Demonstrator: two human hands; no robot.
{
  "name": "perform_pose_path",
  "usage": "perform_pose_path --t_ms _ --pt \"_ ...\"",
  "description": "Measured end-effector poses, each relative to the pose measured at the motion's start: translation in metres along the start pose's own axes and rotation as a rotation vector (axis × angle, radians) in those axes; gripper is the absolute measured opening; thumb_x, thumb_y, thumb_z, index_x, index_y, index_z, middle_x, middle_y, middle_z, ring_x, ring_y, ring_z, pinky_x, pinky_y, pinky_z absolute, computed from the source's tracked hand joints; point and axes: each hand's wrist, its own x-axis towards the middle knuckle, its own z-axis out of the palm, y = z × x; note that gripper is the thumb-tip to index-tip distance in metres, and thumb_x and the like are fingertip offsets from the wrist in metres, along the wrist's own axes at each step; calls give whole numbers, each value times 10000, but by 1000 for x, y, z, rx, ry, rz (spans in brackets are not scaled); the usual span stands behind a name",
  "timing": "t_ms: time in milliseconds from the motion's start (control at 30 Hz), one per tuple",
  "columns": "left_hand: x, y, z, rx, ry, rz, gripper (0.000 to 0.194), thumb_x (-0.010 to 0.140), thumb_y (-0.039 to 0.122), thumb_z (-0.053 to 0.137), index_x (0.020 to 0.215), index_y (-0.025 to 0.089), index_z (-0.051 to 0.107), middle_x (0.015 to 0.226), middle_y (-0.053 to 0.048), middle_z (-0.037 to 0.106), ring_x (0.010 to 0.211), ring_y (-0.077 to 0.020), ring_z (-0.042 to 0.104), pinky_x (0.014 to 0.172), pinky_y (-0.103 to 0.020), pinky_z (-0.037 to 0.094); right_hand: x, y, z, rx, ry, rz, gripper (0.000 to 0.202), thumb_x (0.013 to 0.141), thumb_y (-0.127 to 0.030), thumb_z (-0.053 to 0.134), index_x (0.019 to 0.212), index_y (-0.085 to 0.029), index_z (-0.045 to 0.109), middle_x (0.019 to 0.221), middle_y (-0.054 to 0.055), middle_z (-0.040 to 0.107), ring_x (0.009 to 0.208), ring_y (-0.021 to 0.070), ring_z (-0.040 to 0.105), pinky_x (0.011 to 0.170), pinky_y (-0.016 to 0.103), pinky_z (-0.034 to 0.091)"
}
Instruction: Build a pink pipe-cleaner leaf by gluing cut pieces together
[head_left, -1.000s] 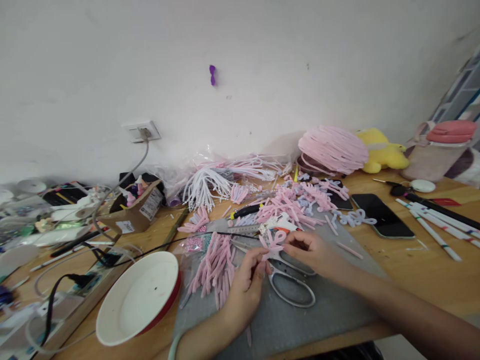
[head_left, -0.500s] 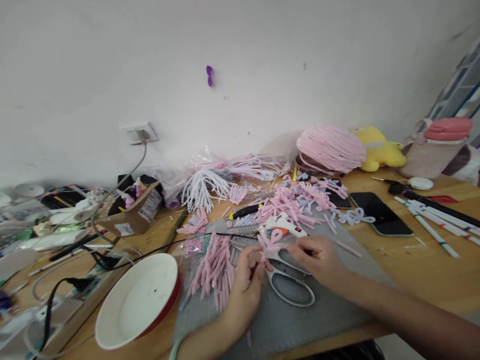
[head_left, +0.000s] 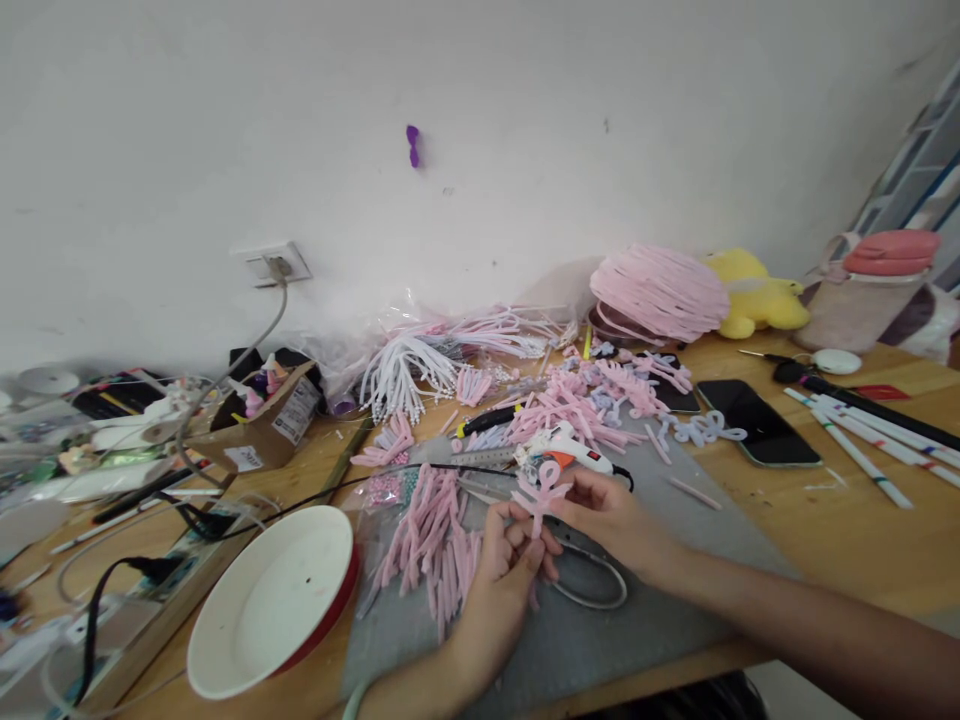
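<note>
A small pink pipe-cleaner figure (head_left: 541, 490), with a loop on top and arms spreading sideways, stands upright between my two hands. My left hand (head_left: 512, 555) is closed on its lower stem, thumb against the fingers. From the right, my right hand (head_left: 604, 510) pinches one of its side arms. Beneath the hands lie scissors (head_left: 600, 598) with grey handles, partly hidden. Left of my left hand is a pile of cut pink pipe-cleaner pieces (head_left: 427, 530). Behind the figure lies a white glue gun (head_left: 574, 447) with an orange tip.
A white bowl (head_left: 262, 600) stands at the left, near a power strip (head_left: 172, 590). Heaped pipe-cleaner pieces (head_left: 577, 405) lie behind the grey mat (head_left: 637, 640). To the right are a phone (head_left: 761, 425) and several striped sticks (head_left: 862, 455). A black cable crosses the mat.
My right hand has moved left to the figure and now grips its side arm. The figure is turned more upright, its loop and arms facing me. The view has shifted slightly.
</note>
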Motion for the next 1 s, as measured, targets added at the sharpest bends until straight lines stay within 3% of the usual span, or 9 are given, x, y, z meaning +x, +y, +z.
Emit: perform_pose_path --t_ms 167,333,600,767,1000 --pt "-1 -4 -1 -12 -16 -46 303 733 381 595 889 195 413 656 44 524 502 -73 426 495 -193 320 1 4 0 -86 39 23 250 725 -398 592 698 -160 518 622 -15 548 607 122 513 612 254 397" --pt "-2 -13 -4 -24 45 -129 339 730 484 574 858 211 418 603 70 447 466 -76 381 445 -189 282 0 7 2 -135 83 9 239 691 -369 606 639 -173 479 608 -36 484 583 103 448 562 226 364" --pt "-2 -13 -5 -80 58 -101 283 767 442 566 818 208 415 625 62 454 534 -85 396 527 -199 330 -2 4 6 -114 52 23 226 720 -337 571 620 -180 443 589 -41 450 577 101 418 552 223 335" --pt "-1 -14 -5 -51 77 -73 289 767 464 555 838 208 440 662 50 464 566 -97 411 551 -213 347 -4 4 8 -54 71 82 263 718 -387 584 618 -187 445 507 -73 368 467 77 307 457 213 249" --pt "-1 -12 -4 -29 96 -84 322 755 493 555 828 208 426 596 72 435 496 -82 372 471 -200 299 -5 3 12 2 88 122 310 695 -429 600 602 -182 436 521 -68 371 467 70 287 440 215 203"
